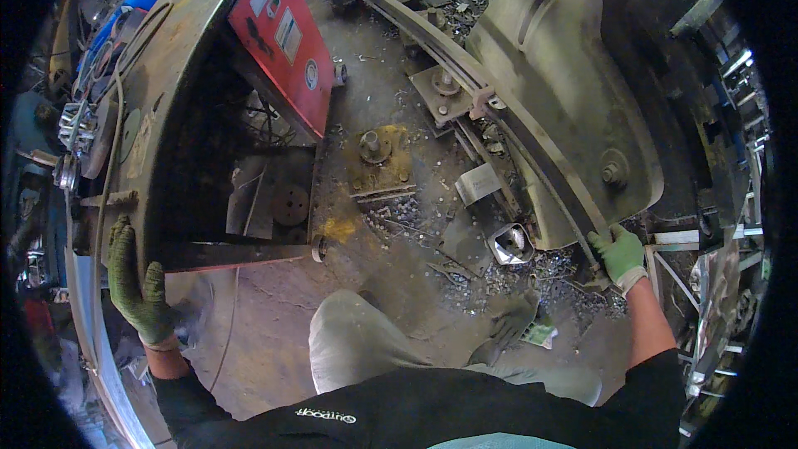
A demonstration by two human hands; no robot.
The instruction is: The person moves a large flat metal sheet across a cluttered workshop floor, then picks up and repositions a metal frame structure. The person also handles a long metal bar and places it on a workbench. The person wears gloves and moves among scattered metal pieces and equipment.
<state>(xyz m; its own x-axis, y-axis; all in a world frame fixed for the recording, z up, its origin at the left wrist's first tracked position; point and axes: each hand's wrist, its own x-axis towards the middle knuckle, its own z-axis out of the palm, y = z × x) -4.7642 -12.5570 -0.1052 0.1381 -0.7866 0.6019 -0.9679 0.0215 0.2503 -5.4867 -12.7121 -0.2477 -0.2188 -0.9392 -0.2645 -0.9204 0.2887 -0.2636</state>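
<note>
My left hand, in a green work glove, is at the near corner of a worn metal cabinet on the left. Its fingers stretch upward along the edge and the thumb stands apart; whether it bears weight on the metal I cannot tell. On the right, my gloved right hand is closed around the near end of a long steel bar. This bar slants away to the far middle and carries a reddish sliding piece. Beside it leans a large olive-grey metal panel with a slot and a bolt.
The cabinet's red door hangs open. Between cabinet and bar stands a yellowish metal base plate with a stud. Near my knees, a white square container, pliers-like tool and scattered small metal parts lie on the floor.
</note>
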